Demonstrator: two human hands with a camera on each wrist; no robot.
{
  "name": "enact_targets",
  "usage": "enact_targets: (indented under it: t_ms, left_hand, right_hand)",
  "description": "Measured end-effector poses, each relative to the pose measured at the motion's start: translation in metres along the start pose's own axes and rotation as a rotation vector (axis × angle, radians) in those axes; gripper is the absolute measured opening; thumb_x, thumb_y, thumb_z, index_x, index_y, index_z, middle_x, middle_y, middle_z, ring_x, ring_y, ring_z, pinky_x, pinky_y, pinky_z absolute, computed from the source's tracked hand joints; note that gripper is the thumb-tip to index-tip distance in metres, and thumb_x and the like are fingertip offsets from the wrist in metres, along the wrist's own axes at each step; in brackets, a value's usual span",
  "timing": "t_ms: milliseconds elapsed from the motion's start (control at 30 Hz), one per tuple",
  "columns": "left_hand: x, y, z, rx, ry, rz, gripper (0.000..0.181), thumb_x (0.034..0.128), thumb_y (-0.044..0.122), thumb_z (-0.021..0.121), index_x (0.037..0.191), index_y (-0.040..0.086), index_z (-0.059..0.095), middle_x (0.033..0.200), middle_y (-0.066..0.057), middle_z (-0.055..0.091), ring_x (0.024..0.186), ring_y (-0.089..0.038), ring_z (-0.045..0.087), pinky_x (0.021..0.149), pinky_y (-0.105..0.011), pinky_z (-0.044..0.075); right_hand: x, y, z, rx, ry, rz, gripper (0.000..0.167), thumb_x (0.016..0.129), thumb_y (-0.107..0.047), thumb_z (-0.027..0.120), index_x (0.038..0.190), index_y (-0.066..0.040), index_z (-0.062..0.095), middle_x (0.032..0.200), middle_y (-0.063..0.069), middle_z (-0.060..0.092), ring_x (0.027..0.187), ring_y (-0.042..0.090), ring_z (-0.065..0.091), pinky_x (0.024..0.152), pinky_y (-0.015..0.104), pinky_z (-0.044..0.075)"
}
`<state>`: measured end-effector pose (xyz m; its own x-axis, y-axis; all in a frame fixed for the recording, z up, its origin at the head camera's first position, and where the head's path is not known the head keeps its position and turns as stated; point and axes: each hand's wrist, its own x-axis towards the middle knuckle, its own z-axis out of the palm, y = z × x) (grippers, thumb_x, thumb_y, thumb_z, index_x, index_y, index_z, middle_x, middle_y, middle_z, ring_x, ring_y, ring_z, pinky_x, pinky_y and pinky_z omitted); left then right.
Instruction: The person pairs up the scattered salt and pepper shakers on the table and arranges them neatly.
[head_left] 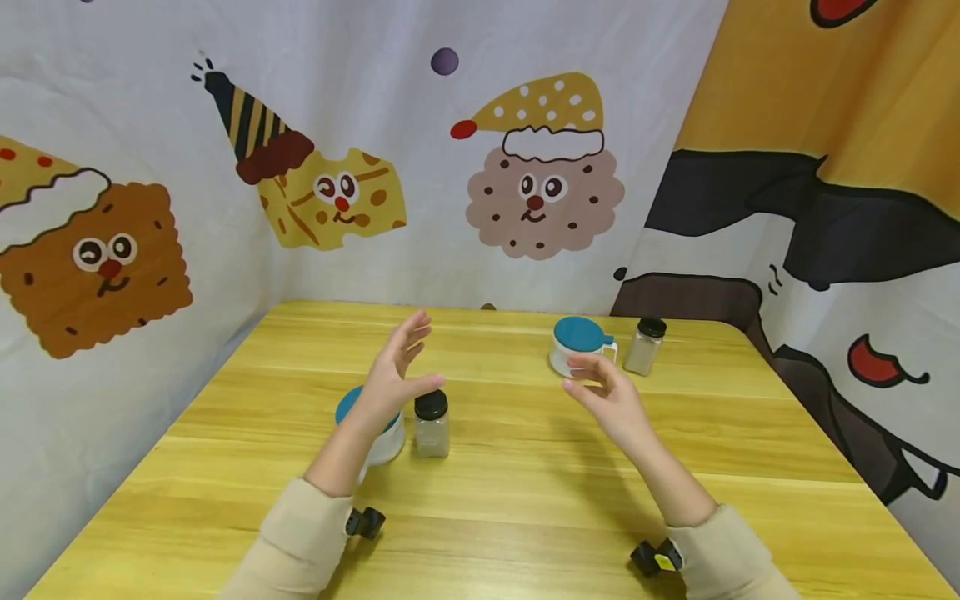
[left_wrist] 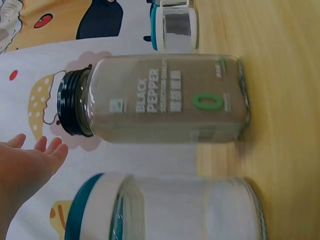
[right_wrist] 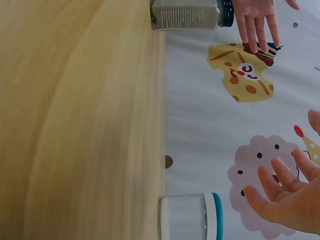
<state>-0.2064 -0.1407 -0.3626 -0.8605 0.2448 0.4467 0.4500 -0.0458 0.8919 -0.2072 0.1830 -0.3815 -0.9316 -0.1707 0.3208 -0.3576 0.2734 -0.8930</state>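
My left hand [head_left: 392,375] hovers with spread fingers above a jar labelled black pepper [head_left: 432,432], which has a black lid and stands upright. Beside that jar, a white container with a blue lid [head_left: 387,445] is partly hidden by my left forearm. In the left wrist view the label of the pepper jar [left_wrist: 165,100] reads clearly. My right hand [head_left: 613,404], fingers loosely bent and holding nothing, is in the air in front of a second blue-lidded container [head_left: 562,357] with a handle. To its right stands another black-lidded jar [head_left: 642,352].
The yellow wood-grain table [head_left: 495,525] reaches back to a white curtain [head_left: 435,267] printed with cartoon food. Another printed cloth [head_left: 847,333] hangs along the right side. Small black cameras [head_left: 366,523] are strapped at both wrists.
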Motion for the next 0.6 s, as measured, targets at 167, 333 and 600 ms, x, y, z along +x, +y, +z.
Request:
enact_targets:
  t_ms: [167,333,600]
  left_hand:
    - [0.003,0.002,0.007,-0.001,-0.004,-0.003,0.096,0.0787,0.030,0.080,0.151,0.004,0.022,0.150,-0.013,0.028,0.138,-0.031,0.025,0.113,-0.038,0.019]
    - [0.008,0.002,0.016,0.011,-0.020,0.003,0.096,0.0790,0.033,0.080,0.151,0.005,0.022,0.151,-0.014,0.027,0.138,-0.031,0.025,0.112,-0.037,0.020]
    - [0.015,0.005,0.030,0.009,-0.024,0.002,0.093,0.0799,0.026,0.079,0.151,0.008,0.022,0.151,-0.011,0.026,0.138,-0.030,0.025,0.112,-0.036,0.020]
  right_hand:
    - [0.000,-0.001,-0.005,0.003,0.018,-0.008,0.039,0.093,-0.015,0.065,0.125,0.004,0.052,0.125,0.019,0.053,0.115,0.032,0.050,0.088,0.023,0.046]
    - [0.001,-0.003,-0.010,-0.005,0.035,-0.046,0.037,0.093,-0.011,0.064,0.124,0.005,0.052,0.125,0.021,0.053,0.115,0.033,0.050,0.086,0.019,0.045]
    - [0.002,-0.007,-0.020,-0.005,0.067,-0.047,0.039,0.094,-0.013,0.063,0.128,0.003,0.052,0.128,0.022,0.052,0.117,0.036,0.049,0.088,0.019,0.044]
